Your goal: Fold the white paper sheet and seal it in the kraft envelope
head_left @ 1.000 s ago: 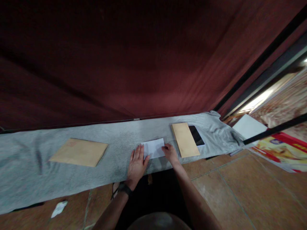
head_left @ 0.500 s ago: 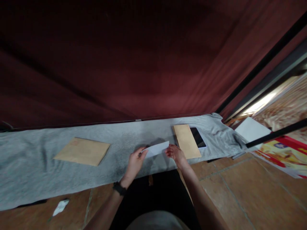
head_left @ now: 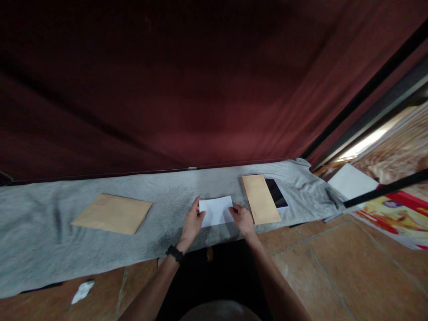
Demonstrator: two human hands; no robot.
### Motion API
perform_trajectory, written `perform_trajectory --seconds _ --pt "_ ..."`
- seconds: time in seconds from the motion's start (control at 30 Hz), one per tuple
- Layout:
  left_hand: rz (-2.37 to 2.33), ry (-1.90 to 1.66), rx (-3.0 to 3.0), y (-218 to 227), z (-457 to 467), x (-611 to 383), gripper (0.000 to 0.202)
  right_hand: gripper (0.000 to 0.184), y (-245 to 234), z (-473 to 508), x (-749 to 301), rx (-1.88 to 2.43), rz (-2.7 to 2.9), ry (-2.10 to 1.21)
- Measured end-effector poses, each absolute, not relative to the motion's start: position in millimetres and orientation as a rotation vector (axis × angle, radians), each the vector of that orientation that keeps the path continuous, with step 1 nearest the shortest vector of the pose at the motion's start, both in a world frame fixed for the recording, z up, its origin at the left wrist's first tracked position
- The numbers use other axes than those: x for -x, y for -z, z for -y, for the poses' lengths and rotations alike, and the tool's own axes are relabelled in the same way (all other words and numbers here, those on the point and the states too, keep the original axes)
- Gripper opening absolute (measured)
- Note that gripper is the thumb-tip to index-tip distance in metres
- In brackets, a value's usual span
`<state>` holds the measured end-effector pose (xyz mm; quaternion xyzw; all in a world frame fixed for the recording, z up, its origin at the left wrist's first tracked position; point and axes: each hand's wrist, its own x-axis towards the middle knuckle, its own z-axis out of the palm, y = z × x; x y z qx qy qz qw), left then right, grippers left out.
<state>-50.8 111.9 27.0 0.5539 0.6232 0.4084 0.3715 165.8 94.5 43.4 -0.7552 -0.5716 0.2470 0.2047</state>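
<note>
A white sheet of paper [head_left: 216, 211], looking folded small, is held flat over the grey cloth. My left hand [head_left: 193, 219] grips its left edge, thumb on top and fingers behind. On the opposite edge my right hand [head_left: 242, 219] pinches the paper the same way. Just right of that hand lies a stack of brown envelopes [head_left: 261, 199], partly covering a dark-screened phone or tablet [head_left: 276, 193]. More brown envelopes [head_left: 113, 213] lie off to the left of my left hand.
Grey cloth [head_left: 174, 187] covers a long, narrow surface. Behind it hangs a dark red curtain [head_left: 207, 111]. A black pole [head_left: 388, 191] crosses at the right, near a white sheet or board [head_left: 353, 180] and a red-yellow box [head_left: 397, 214]. Crumpled white paper [head_left: 82, 291] lies on the tiled floor.
The paper has turned from a narrow slanted strip to a wider face toward me. My right hand has closed on its right edge, and my left hand has shifted slightly.
</note>
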Motion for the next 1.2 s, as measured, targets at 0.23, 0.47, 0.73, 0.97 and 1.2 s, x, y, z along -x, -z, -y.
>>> perform_trajectory --seconds 0.23,0.47,0.73,0.97,1.2 --pt "-1.63 -1.04 -1.563 -22 -118 45 0.06 0.029 -37 -93 -150 1.997 1.836 -0.121" --pt "-1.701 -1.089 -1.7 -21 -115 44 0.055 0.05 -14 -82 -122 1.711 2.117 -0.008" --pt "-1.818 -0.88 -2.095 -29 -94 22 0.045 0.057 -8 -77 -121 1.823 2.128 -0.012" --pt "-1.731 -0.51 -2.404 -17 -80 8 0.058 0.052 -13 -80 -127 1.824 2.151 -0.096" --pt "-1.865 -0.512 -2.42 -10 -81 25 0.061 0.052 -16 -83 -140 1.903 2.088 -0.107"
